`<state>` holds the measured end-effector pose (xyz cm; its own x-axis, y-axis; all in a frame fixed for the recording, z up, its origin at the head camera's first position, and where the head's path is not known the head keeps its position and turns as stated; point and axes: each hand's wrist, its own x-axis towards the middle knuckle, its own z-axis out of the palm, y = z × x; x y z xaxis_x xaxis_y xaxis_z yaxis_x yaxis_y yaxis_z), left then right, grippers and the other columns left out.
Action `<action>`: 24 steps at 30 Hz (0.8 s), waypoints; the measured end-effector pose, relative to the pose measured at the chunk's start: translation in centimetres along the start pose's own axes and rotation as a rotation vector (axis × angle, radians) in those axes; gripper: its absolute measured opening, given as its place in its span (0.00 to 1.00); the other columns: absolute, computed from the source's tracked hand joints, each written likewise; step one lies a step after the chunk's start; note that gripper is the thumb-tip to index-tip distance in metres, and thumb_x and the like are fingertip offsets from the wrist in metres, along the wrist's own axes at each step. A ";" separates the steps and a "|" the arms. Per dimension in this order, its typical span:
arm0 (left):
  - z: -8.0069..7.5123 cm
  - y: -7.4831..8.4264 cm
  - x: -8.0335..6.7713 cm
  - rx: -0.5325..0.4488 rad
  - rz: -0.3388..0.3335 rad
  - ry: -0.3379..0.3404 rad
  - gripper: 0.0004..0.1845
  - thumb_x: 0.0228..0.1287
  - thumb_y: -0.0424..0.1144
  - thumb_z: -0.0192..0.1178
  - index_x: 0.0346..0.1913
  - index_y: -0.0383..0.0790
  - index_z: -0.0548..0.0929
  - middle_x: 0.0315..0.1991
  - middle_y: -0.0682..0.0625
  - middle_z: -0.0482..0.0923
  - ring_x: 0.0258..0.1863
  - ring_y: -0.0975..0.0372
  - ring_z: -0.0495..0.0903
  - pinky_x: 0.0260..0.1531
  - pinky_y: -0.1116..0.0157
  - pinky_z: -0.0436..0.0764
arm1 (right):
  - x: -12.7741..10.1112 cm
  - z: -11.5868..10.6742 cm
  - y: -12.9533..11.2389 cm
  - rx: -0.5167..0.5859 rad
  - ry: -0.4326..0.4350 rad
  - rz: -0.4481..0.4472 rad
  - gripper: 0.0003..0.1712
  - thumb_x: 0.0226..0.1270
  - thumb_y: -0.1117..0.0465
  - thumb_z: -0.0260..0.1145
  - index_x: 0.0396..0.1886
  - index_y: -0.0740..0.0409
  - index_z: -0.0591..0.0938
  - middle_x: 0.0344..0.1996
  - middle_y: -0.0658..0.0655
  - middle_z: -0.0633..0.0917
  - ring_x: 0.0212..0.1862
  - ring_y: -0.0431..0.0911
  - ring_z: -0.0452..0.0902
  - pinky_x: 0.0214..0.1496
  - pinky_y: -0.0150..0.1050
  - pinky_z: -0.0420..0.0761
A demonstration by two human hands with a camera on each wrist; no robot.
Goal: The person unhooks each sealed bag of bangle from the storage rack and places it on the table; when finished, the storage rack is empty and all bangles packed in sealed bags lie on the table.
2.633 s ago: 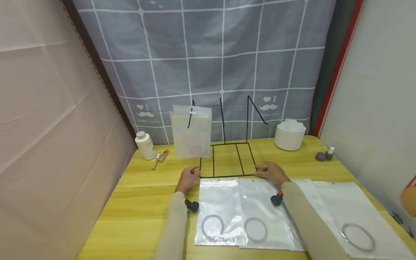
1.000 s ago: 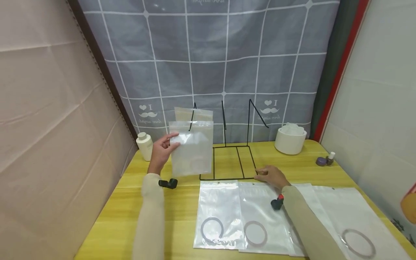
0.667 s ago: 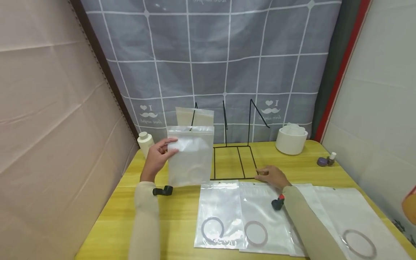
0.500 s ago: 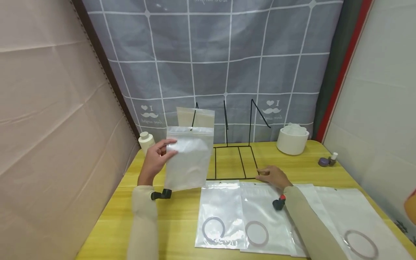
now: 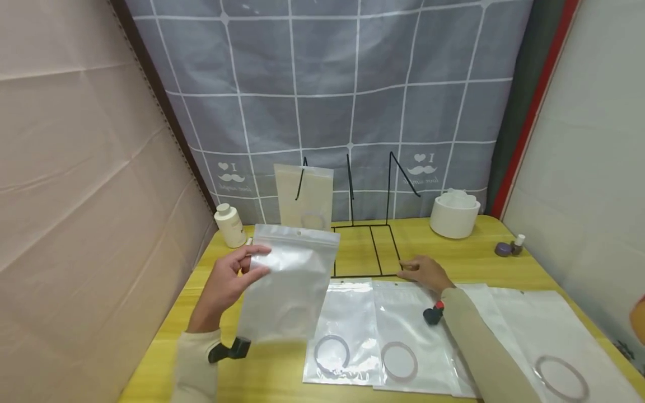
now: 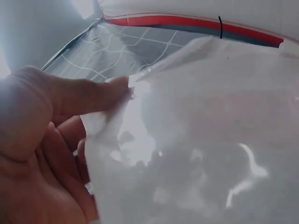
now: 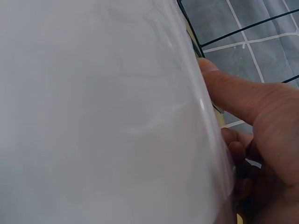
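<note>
Plastic, clear and slick: the bag point(image 5: 288, 282) hangs tilted above the tabletop point(image 5: 211, 313), pinched at its upper left edge by the left hand point(image 5: 229, 280), forearm raised. The right hand point(image 5: 422, 272) rests at the front corner of the wire rack point(image 5: 365, 252), fingers loosely bent; whether they grip the wire I cannot tell. With so slight a pinch the bag could slip. Left wrist: thumb point(image 6: 79, 95) presses the bag's edge. Right wrist: a bag point(image 7: 103, 116) fills the view, fingers point(image 7: 243, 95) by the wire.
</note>
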<state>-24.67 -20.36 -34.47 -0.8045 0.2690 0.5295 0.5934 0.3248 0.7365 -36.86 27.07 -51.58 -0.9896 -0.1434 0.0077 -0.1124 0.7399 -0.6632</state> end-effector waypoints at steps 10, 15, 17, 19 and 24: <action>1.1 -9.2 -3.8 -0.041 -0.703 -0.068 0.19 0.64 0.35 0.69 0.55 0.30 0.82 0.19 0.55 0.68 0.23 0.65 0.71 0.28 0.67 0.72 | 0.3 0.0 0.1 0.016 0.006 0.014 0.35 0.58 0.38 0.74 0.61 0.50 0.84 0.39 0.53 0.84 0.39 0.47 0.72 0.39 0.41 0.71; 1.6 -12.7 -4.3 0.081 -0.780 -0.073 0.16 0.62 0.36 0.70 0.52 0.34 0.85 0.33 0.47 0.78 0.35 0.59 0.77 0.37 0.63 0.76 | 0.3 0.0 0.0 0.026 0.002 0.007 0.34 0.58 0.40 0.75 0.61 0.51 0.84 0.40 0.54 0.84 0.40 0.48 0.73 0.39 0.41 0.72; 1.7 -13.5 -4.4 0.108 -0.800 -0.080 0.16 0.62 0.37 0.70 0.52 0.37 0.85 0.40 0.43 0.81 0.38 0.57 0.78 0.39 0.62 0.77 | 0.3 0.0 0.0 0.020 0.000 0.010 0.34 0.59 0.40 0.75 0.61 0.51 0.84 0.41 0.54 0.84 0.40 0.48 0.73 0.39 0.41 0.73; 1.8 -14.1 -4.5 0.143 -0.809 -0.086 0.16 0.62 0.38 0.71 0.52 0.39 0.85 0.44 0.42 0.81 0.40 0.56 0.78 0.40 0.62 0.77 | 0.3 0.0 -0.1 0.016 -0.001 0.016 0.34 0.58 0.39 0.75 0.61 0.51 0.84 0.42 0.55 0.84 0.41 0.48 0.74 0.40 0.41 0.73; 1.8 -15.0 -4.6 0.253 -0.753 -0.112 0.19 0.61 0.40 0.71 0.54 0.40 0.85 0.39 0.44 0.79 0.37 0.56 0.75 0.36 0.62 0.73 | 0.3 0.0 0.1 0.008 -0.001 0.016 0.35 0.59 0.39 0.74 0.61 0.51 0.84 0.42 0.55 0.84 0.42 0.47 0.74 0.41 0.42 0.74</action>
<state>-29.81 -24.84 -48.70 -0.9917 -0.0191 -0.1274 -0.1094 0.6471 0.7545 -37.19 27.08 -51.64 -0.9912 -0.1326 -0.0034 -0.0963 0.7367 -0.6693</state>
